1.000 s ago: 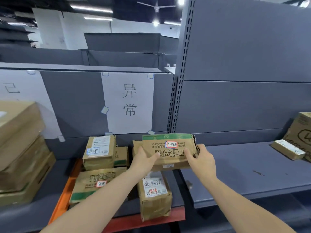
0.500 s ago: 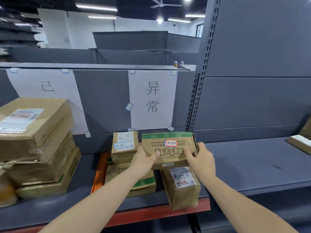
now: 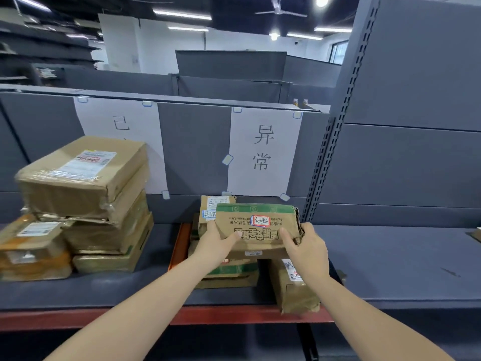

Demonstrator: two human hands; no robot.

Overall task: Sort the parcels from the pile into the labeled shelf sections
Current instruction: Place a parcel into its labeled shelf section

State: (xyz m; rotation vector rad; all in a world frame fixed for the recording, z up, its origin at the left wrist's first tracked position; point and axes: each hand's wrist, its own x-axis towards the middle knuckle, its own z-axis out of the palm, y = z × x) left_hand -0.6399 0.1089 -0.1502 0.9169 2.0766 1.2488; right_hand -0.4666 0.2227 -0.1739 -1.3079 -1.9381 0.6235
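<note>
We hold the green-banded cardboard parcel point(image 3: 256, 229) in both hands above the grey shelf point(image 3: 390, 256). Our left hand point(image 3: 217, 242) grips its left end, thumb curled over the top face and the fingers point(image 3: 209, 230) wrapped along the side. Our right hand point(image 3: 304, 247) grips the right end in the same way, thumb on the top face and fingers point(image 3: 303, 227) round the torn edge. The parcel's printed face points up, and a red-bordered sticker point(image 3: 261, 220) sits on it between our two thumbs.

Directly beyond our fingers, the sheet marked 异常 point(image 3: 263, 152) is taped to the grey back panel point(image 3: 194, 152). Beyond our left fingers, a small labelled box point(image 3: 209, 207) stands against that panel, touching the held parcel or just behind it; the view does not settle which. Below our left hand lies a flat green-striped parcel point(image 3: 229, 273). Below our right hand, a taped brown parcel point(image 3: 295, 289) lies with its near end at the red shelf edge point(image 3: 234, 315).

Well left of our left fingers, a stack of cardboard parcels point(image 3: 83, 204) stands before a second sheet marked 己 point(image 3: 121, 123). Right of our right fingers, a perforated upright point(image 3: 328, 165) divides the shelving bays.
</note>
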